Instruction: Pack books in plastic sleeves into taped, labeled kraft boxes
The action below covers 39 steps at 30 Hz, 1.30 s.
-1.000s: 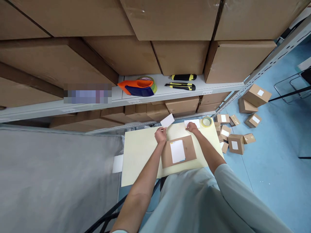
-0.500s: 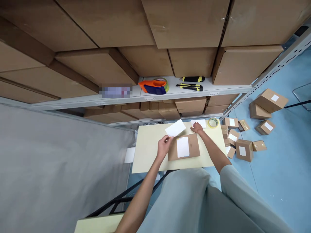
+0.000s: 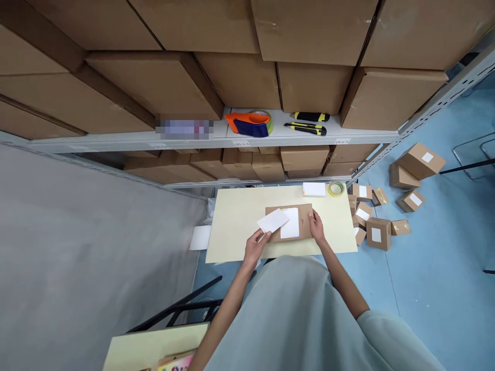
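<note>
In the head view, my left hand (image 3: 255, 246) pinches a white paper slip (image 3: 273, 221) by its lower corner. The slip hangs over the left part of a brown cardboard box (image 3: 305, 220), which bears a white label (image 3: 294, 229) on its top. My right hand (image 3: 316, 226) grips the right edge of that box, thumb on top and fingers along the side. Behind the box, a stack of white slips (image 3: 314, 189) lies beside a roll of yellowish tape (image 3: 335, 188) on the pale yellow table (image 3: 232, 221).
A shelf (image 3: 216, 144) beyond the table holds large cartons, an orange-and-blue tape dispenser (image 3: 249, 124) and two box cutters (image 3: 307, 128). Several labelled boxes (image 3: 379, 234) lie on the blue floor at right. A grey wall (image 3: 96, 247) stands at left.
My right hand has left the white stack and taken hold of the box's right edge. My left hand has brought the slip lower, over the box. The whole view has shifted slightly.
</note>
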Tool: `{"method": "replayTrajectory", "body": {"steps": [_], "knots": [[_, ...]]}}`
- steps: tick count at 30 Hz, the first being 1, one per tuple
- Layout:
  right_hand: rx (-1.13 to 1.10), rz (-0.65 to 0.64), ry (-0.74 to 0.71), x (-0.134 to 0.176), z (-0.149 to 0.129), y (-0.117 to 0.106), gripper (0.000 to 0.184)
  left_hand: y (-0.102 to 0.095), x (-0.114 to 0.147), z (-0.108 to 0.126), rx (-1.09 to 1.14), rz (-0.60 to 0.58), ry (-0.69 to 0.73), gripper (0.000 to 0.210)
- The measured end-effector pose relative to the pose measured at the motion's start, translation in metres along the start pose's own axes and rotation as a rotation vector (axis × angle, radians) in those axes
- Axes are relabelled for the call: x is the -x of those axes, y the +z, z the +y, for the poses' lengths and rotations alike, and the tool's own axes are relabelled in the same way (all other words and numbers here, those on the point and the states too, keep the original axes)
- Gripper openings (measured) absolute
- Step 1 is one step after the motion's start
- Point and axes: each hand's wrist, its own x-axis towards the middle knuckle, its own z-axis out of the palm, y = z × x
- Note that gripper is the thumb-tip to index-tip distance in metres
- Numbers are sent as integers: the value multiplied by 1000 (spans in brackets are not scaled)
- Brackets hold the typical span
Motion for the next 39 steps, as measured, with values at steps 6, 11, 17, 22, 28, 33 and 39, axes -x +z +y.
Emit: {"method": "replayTrajectory", "body": {"steps": [6, 11, 17, 22, 28, 33, 39], "knots": [[112, 64, 17, 28, -13, 5, 86, -9, -1, 6, 105, -72, -42, 71], [-20, 153, -20, 54, -44, 0, 87, -32, 10, 34, 172, -325, 53, 59], [-245, -186, -214, 98, -106, -8, 68, -67, 21, 62, 154, -672, 195, 39], [-213, -372, -151, 137, -133, -8, 48, -74, 19, 59, 190, -570, 235, 38], [-298, -177, -76, 174, -130, 12, 58, -84, 34, 56, 322, -316, 141, 46], [-338, -198, -59, 193, -135, 19, 55, -99, 45, 57, 289, -282, 156, 49], [-326, -212, -104, 207, -154, 15, 51, -114, 52, 69, 252, -314, 215, 39]]}}
